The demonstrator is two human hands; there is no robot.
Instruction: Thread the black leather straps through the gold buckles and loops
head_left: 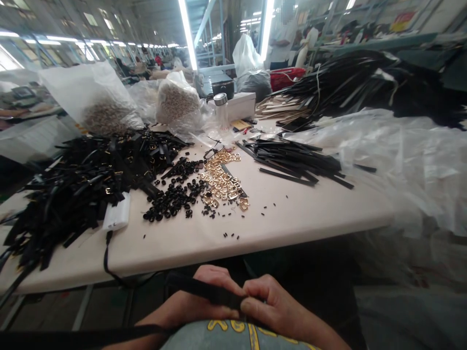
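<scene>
Below the table's front edge, close to my body, a black strap [204, 289] is held between both hands. The fingers of my left hand [215, 278] are closed round it, with the strap running out over the hand to the left. My right hand [268, 299] pinches its other end, thumb and fingertips against the left hand's. What lies between the fingertips is hidden. On the table in front are a heap of gold buckles [222, 180], a pile of small black loops [175, 197] and several tiny black pieces [231, 236].
Black straps with buckles [109, 165] heap on the left, beside a white power bank [116, 214] with a black cable. Loose black strips [295, 160] lie right of the buckles. Behind stand a glass jar [221, 109] and filled plastic bags [177, 99]. Plastic sheeting [408, 150] covers the right side.
</scene>
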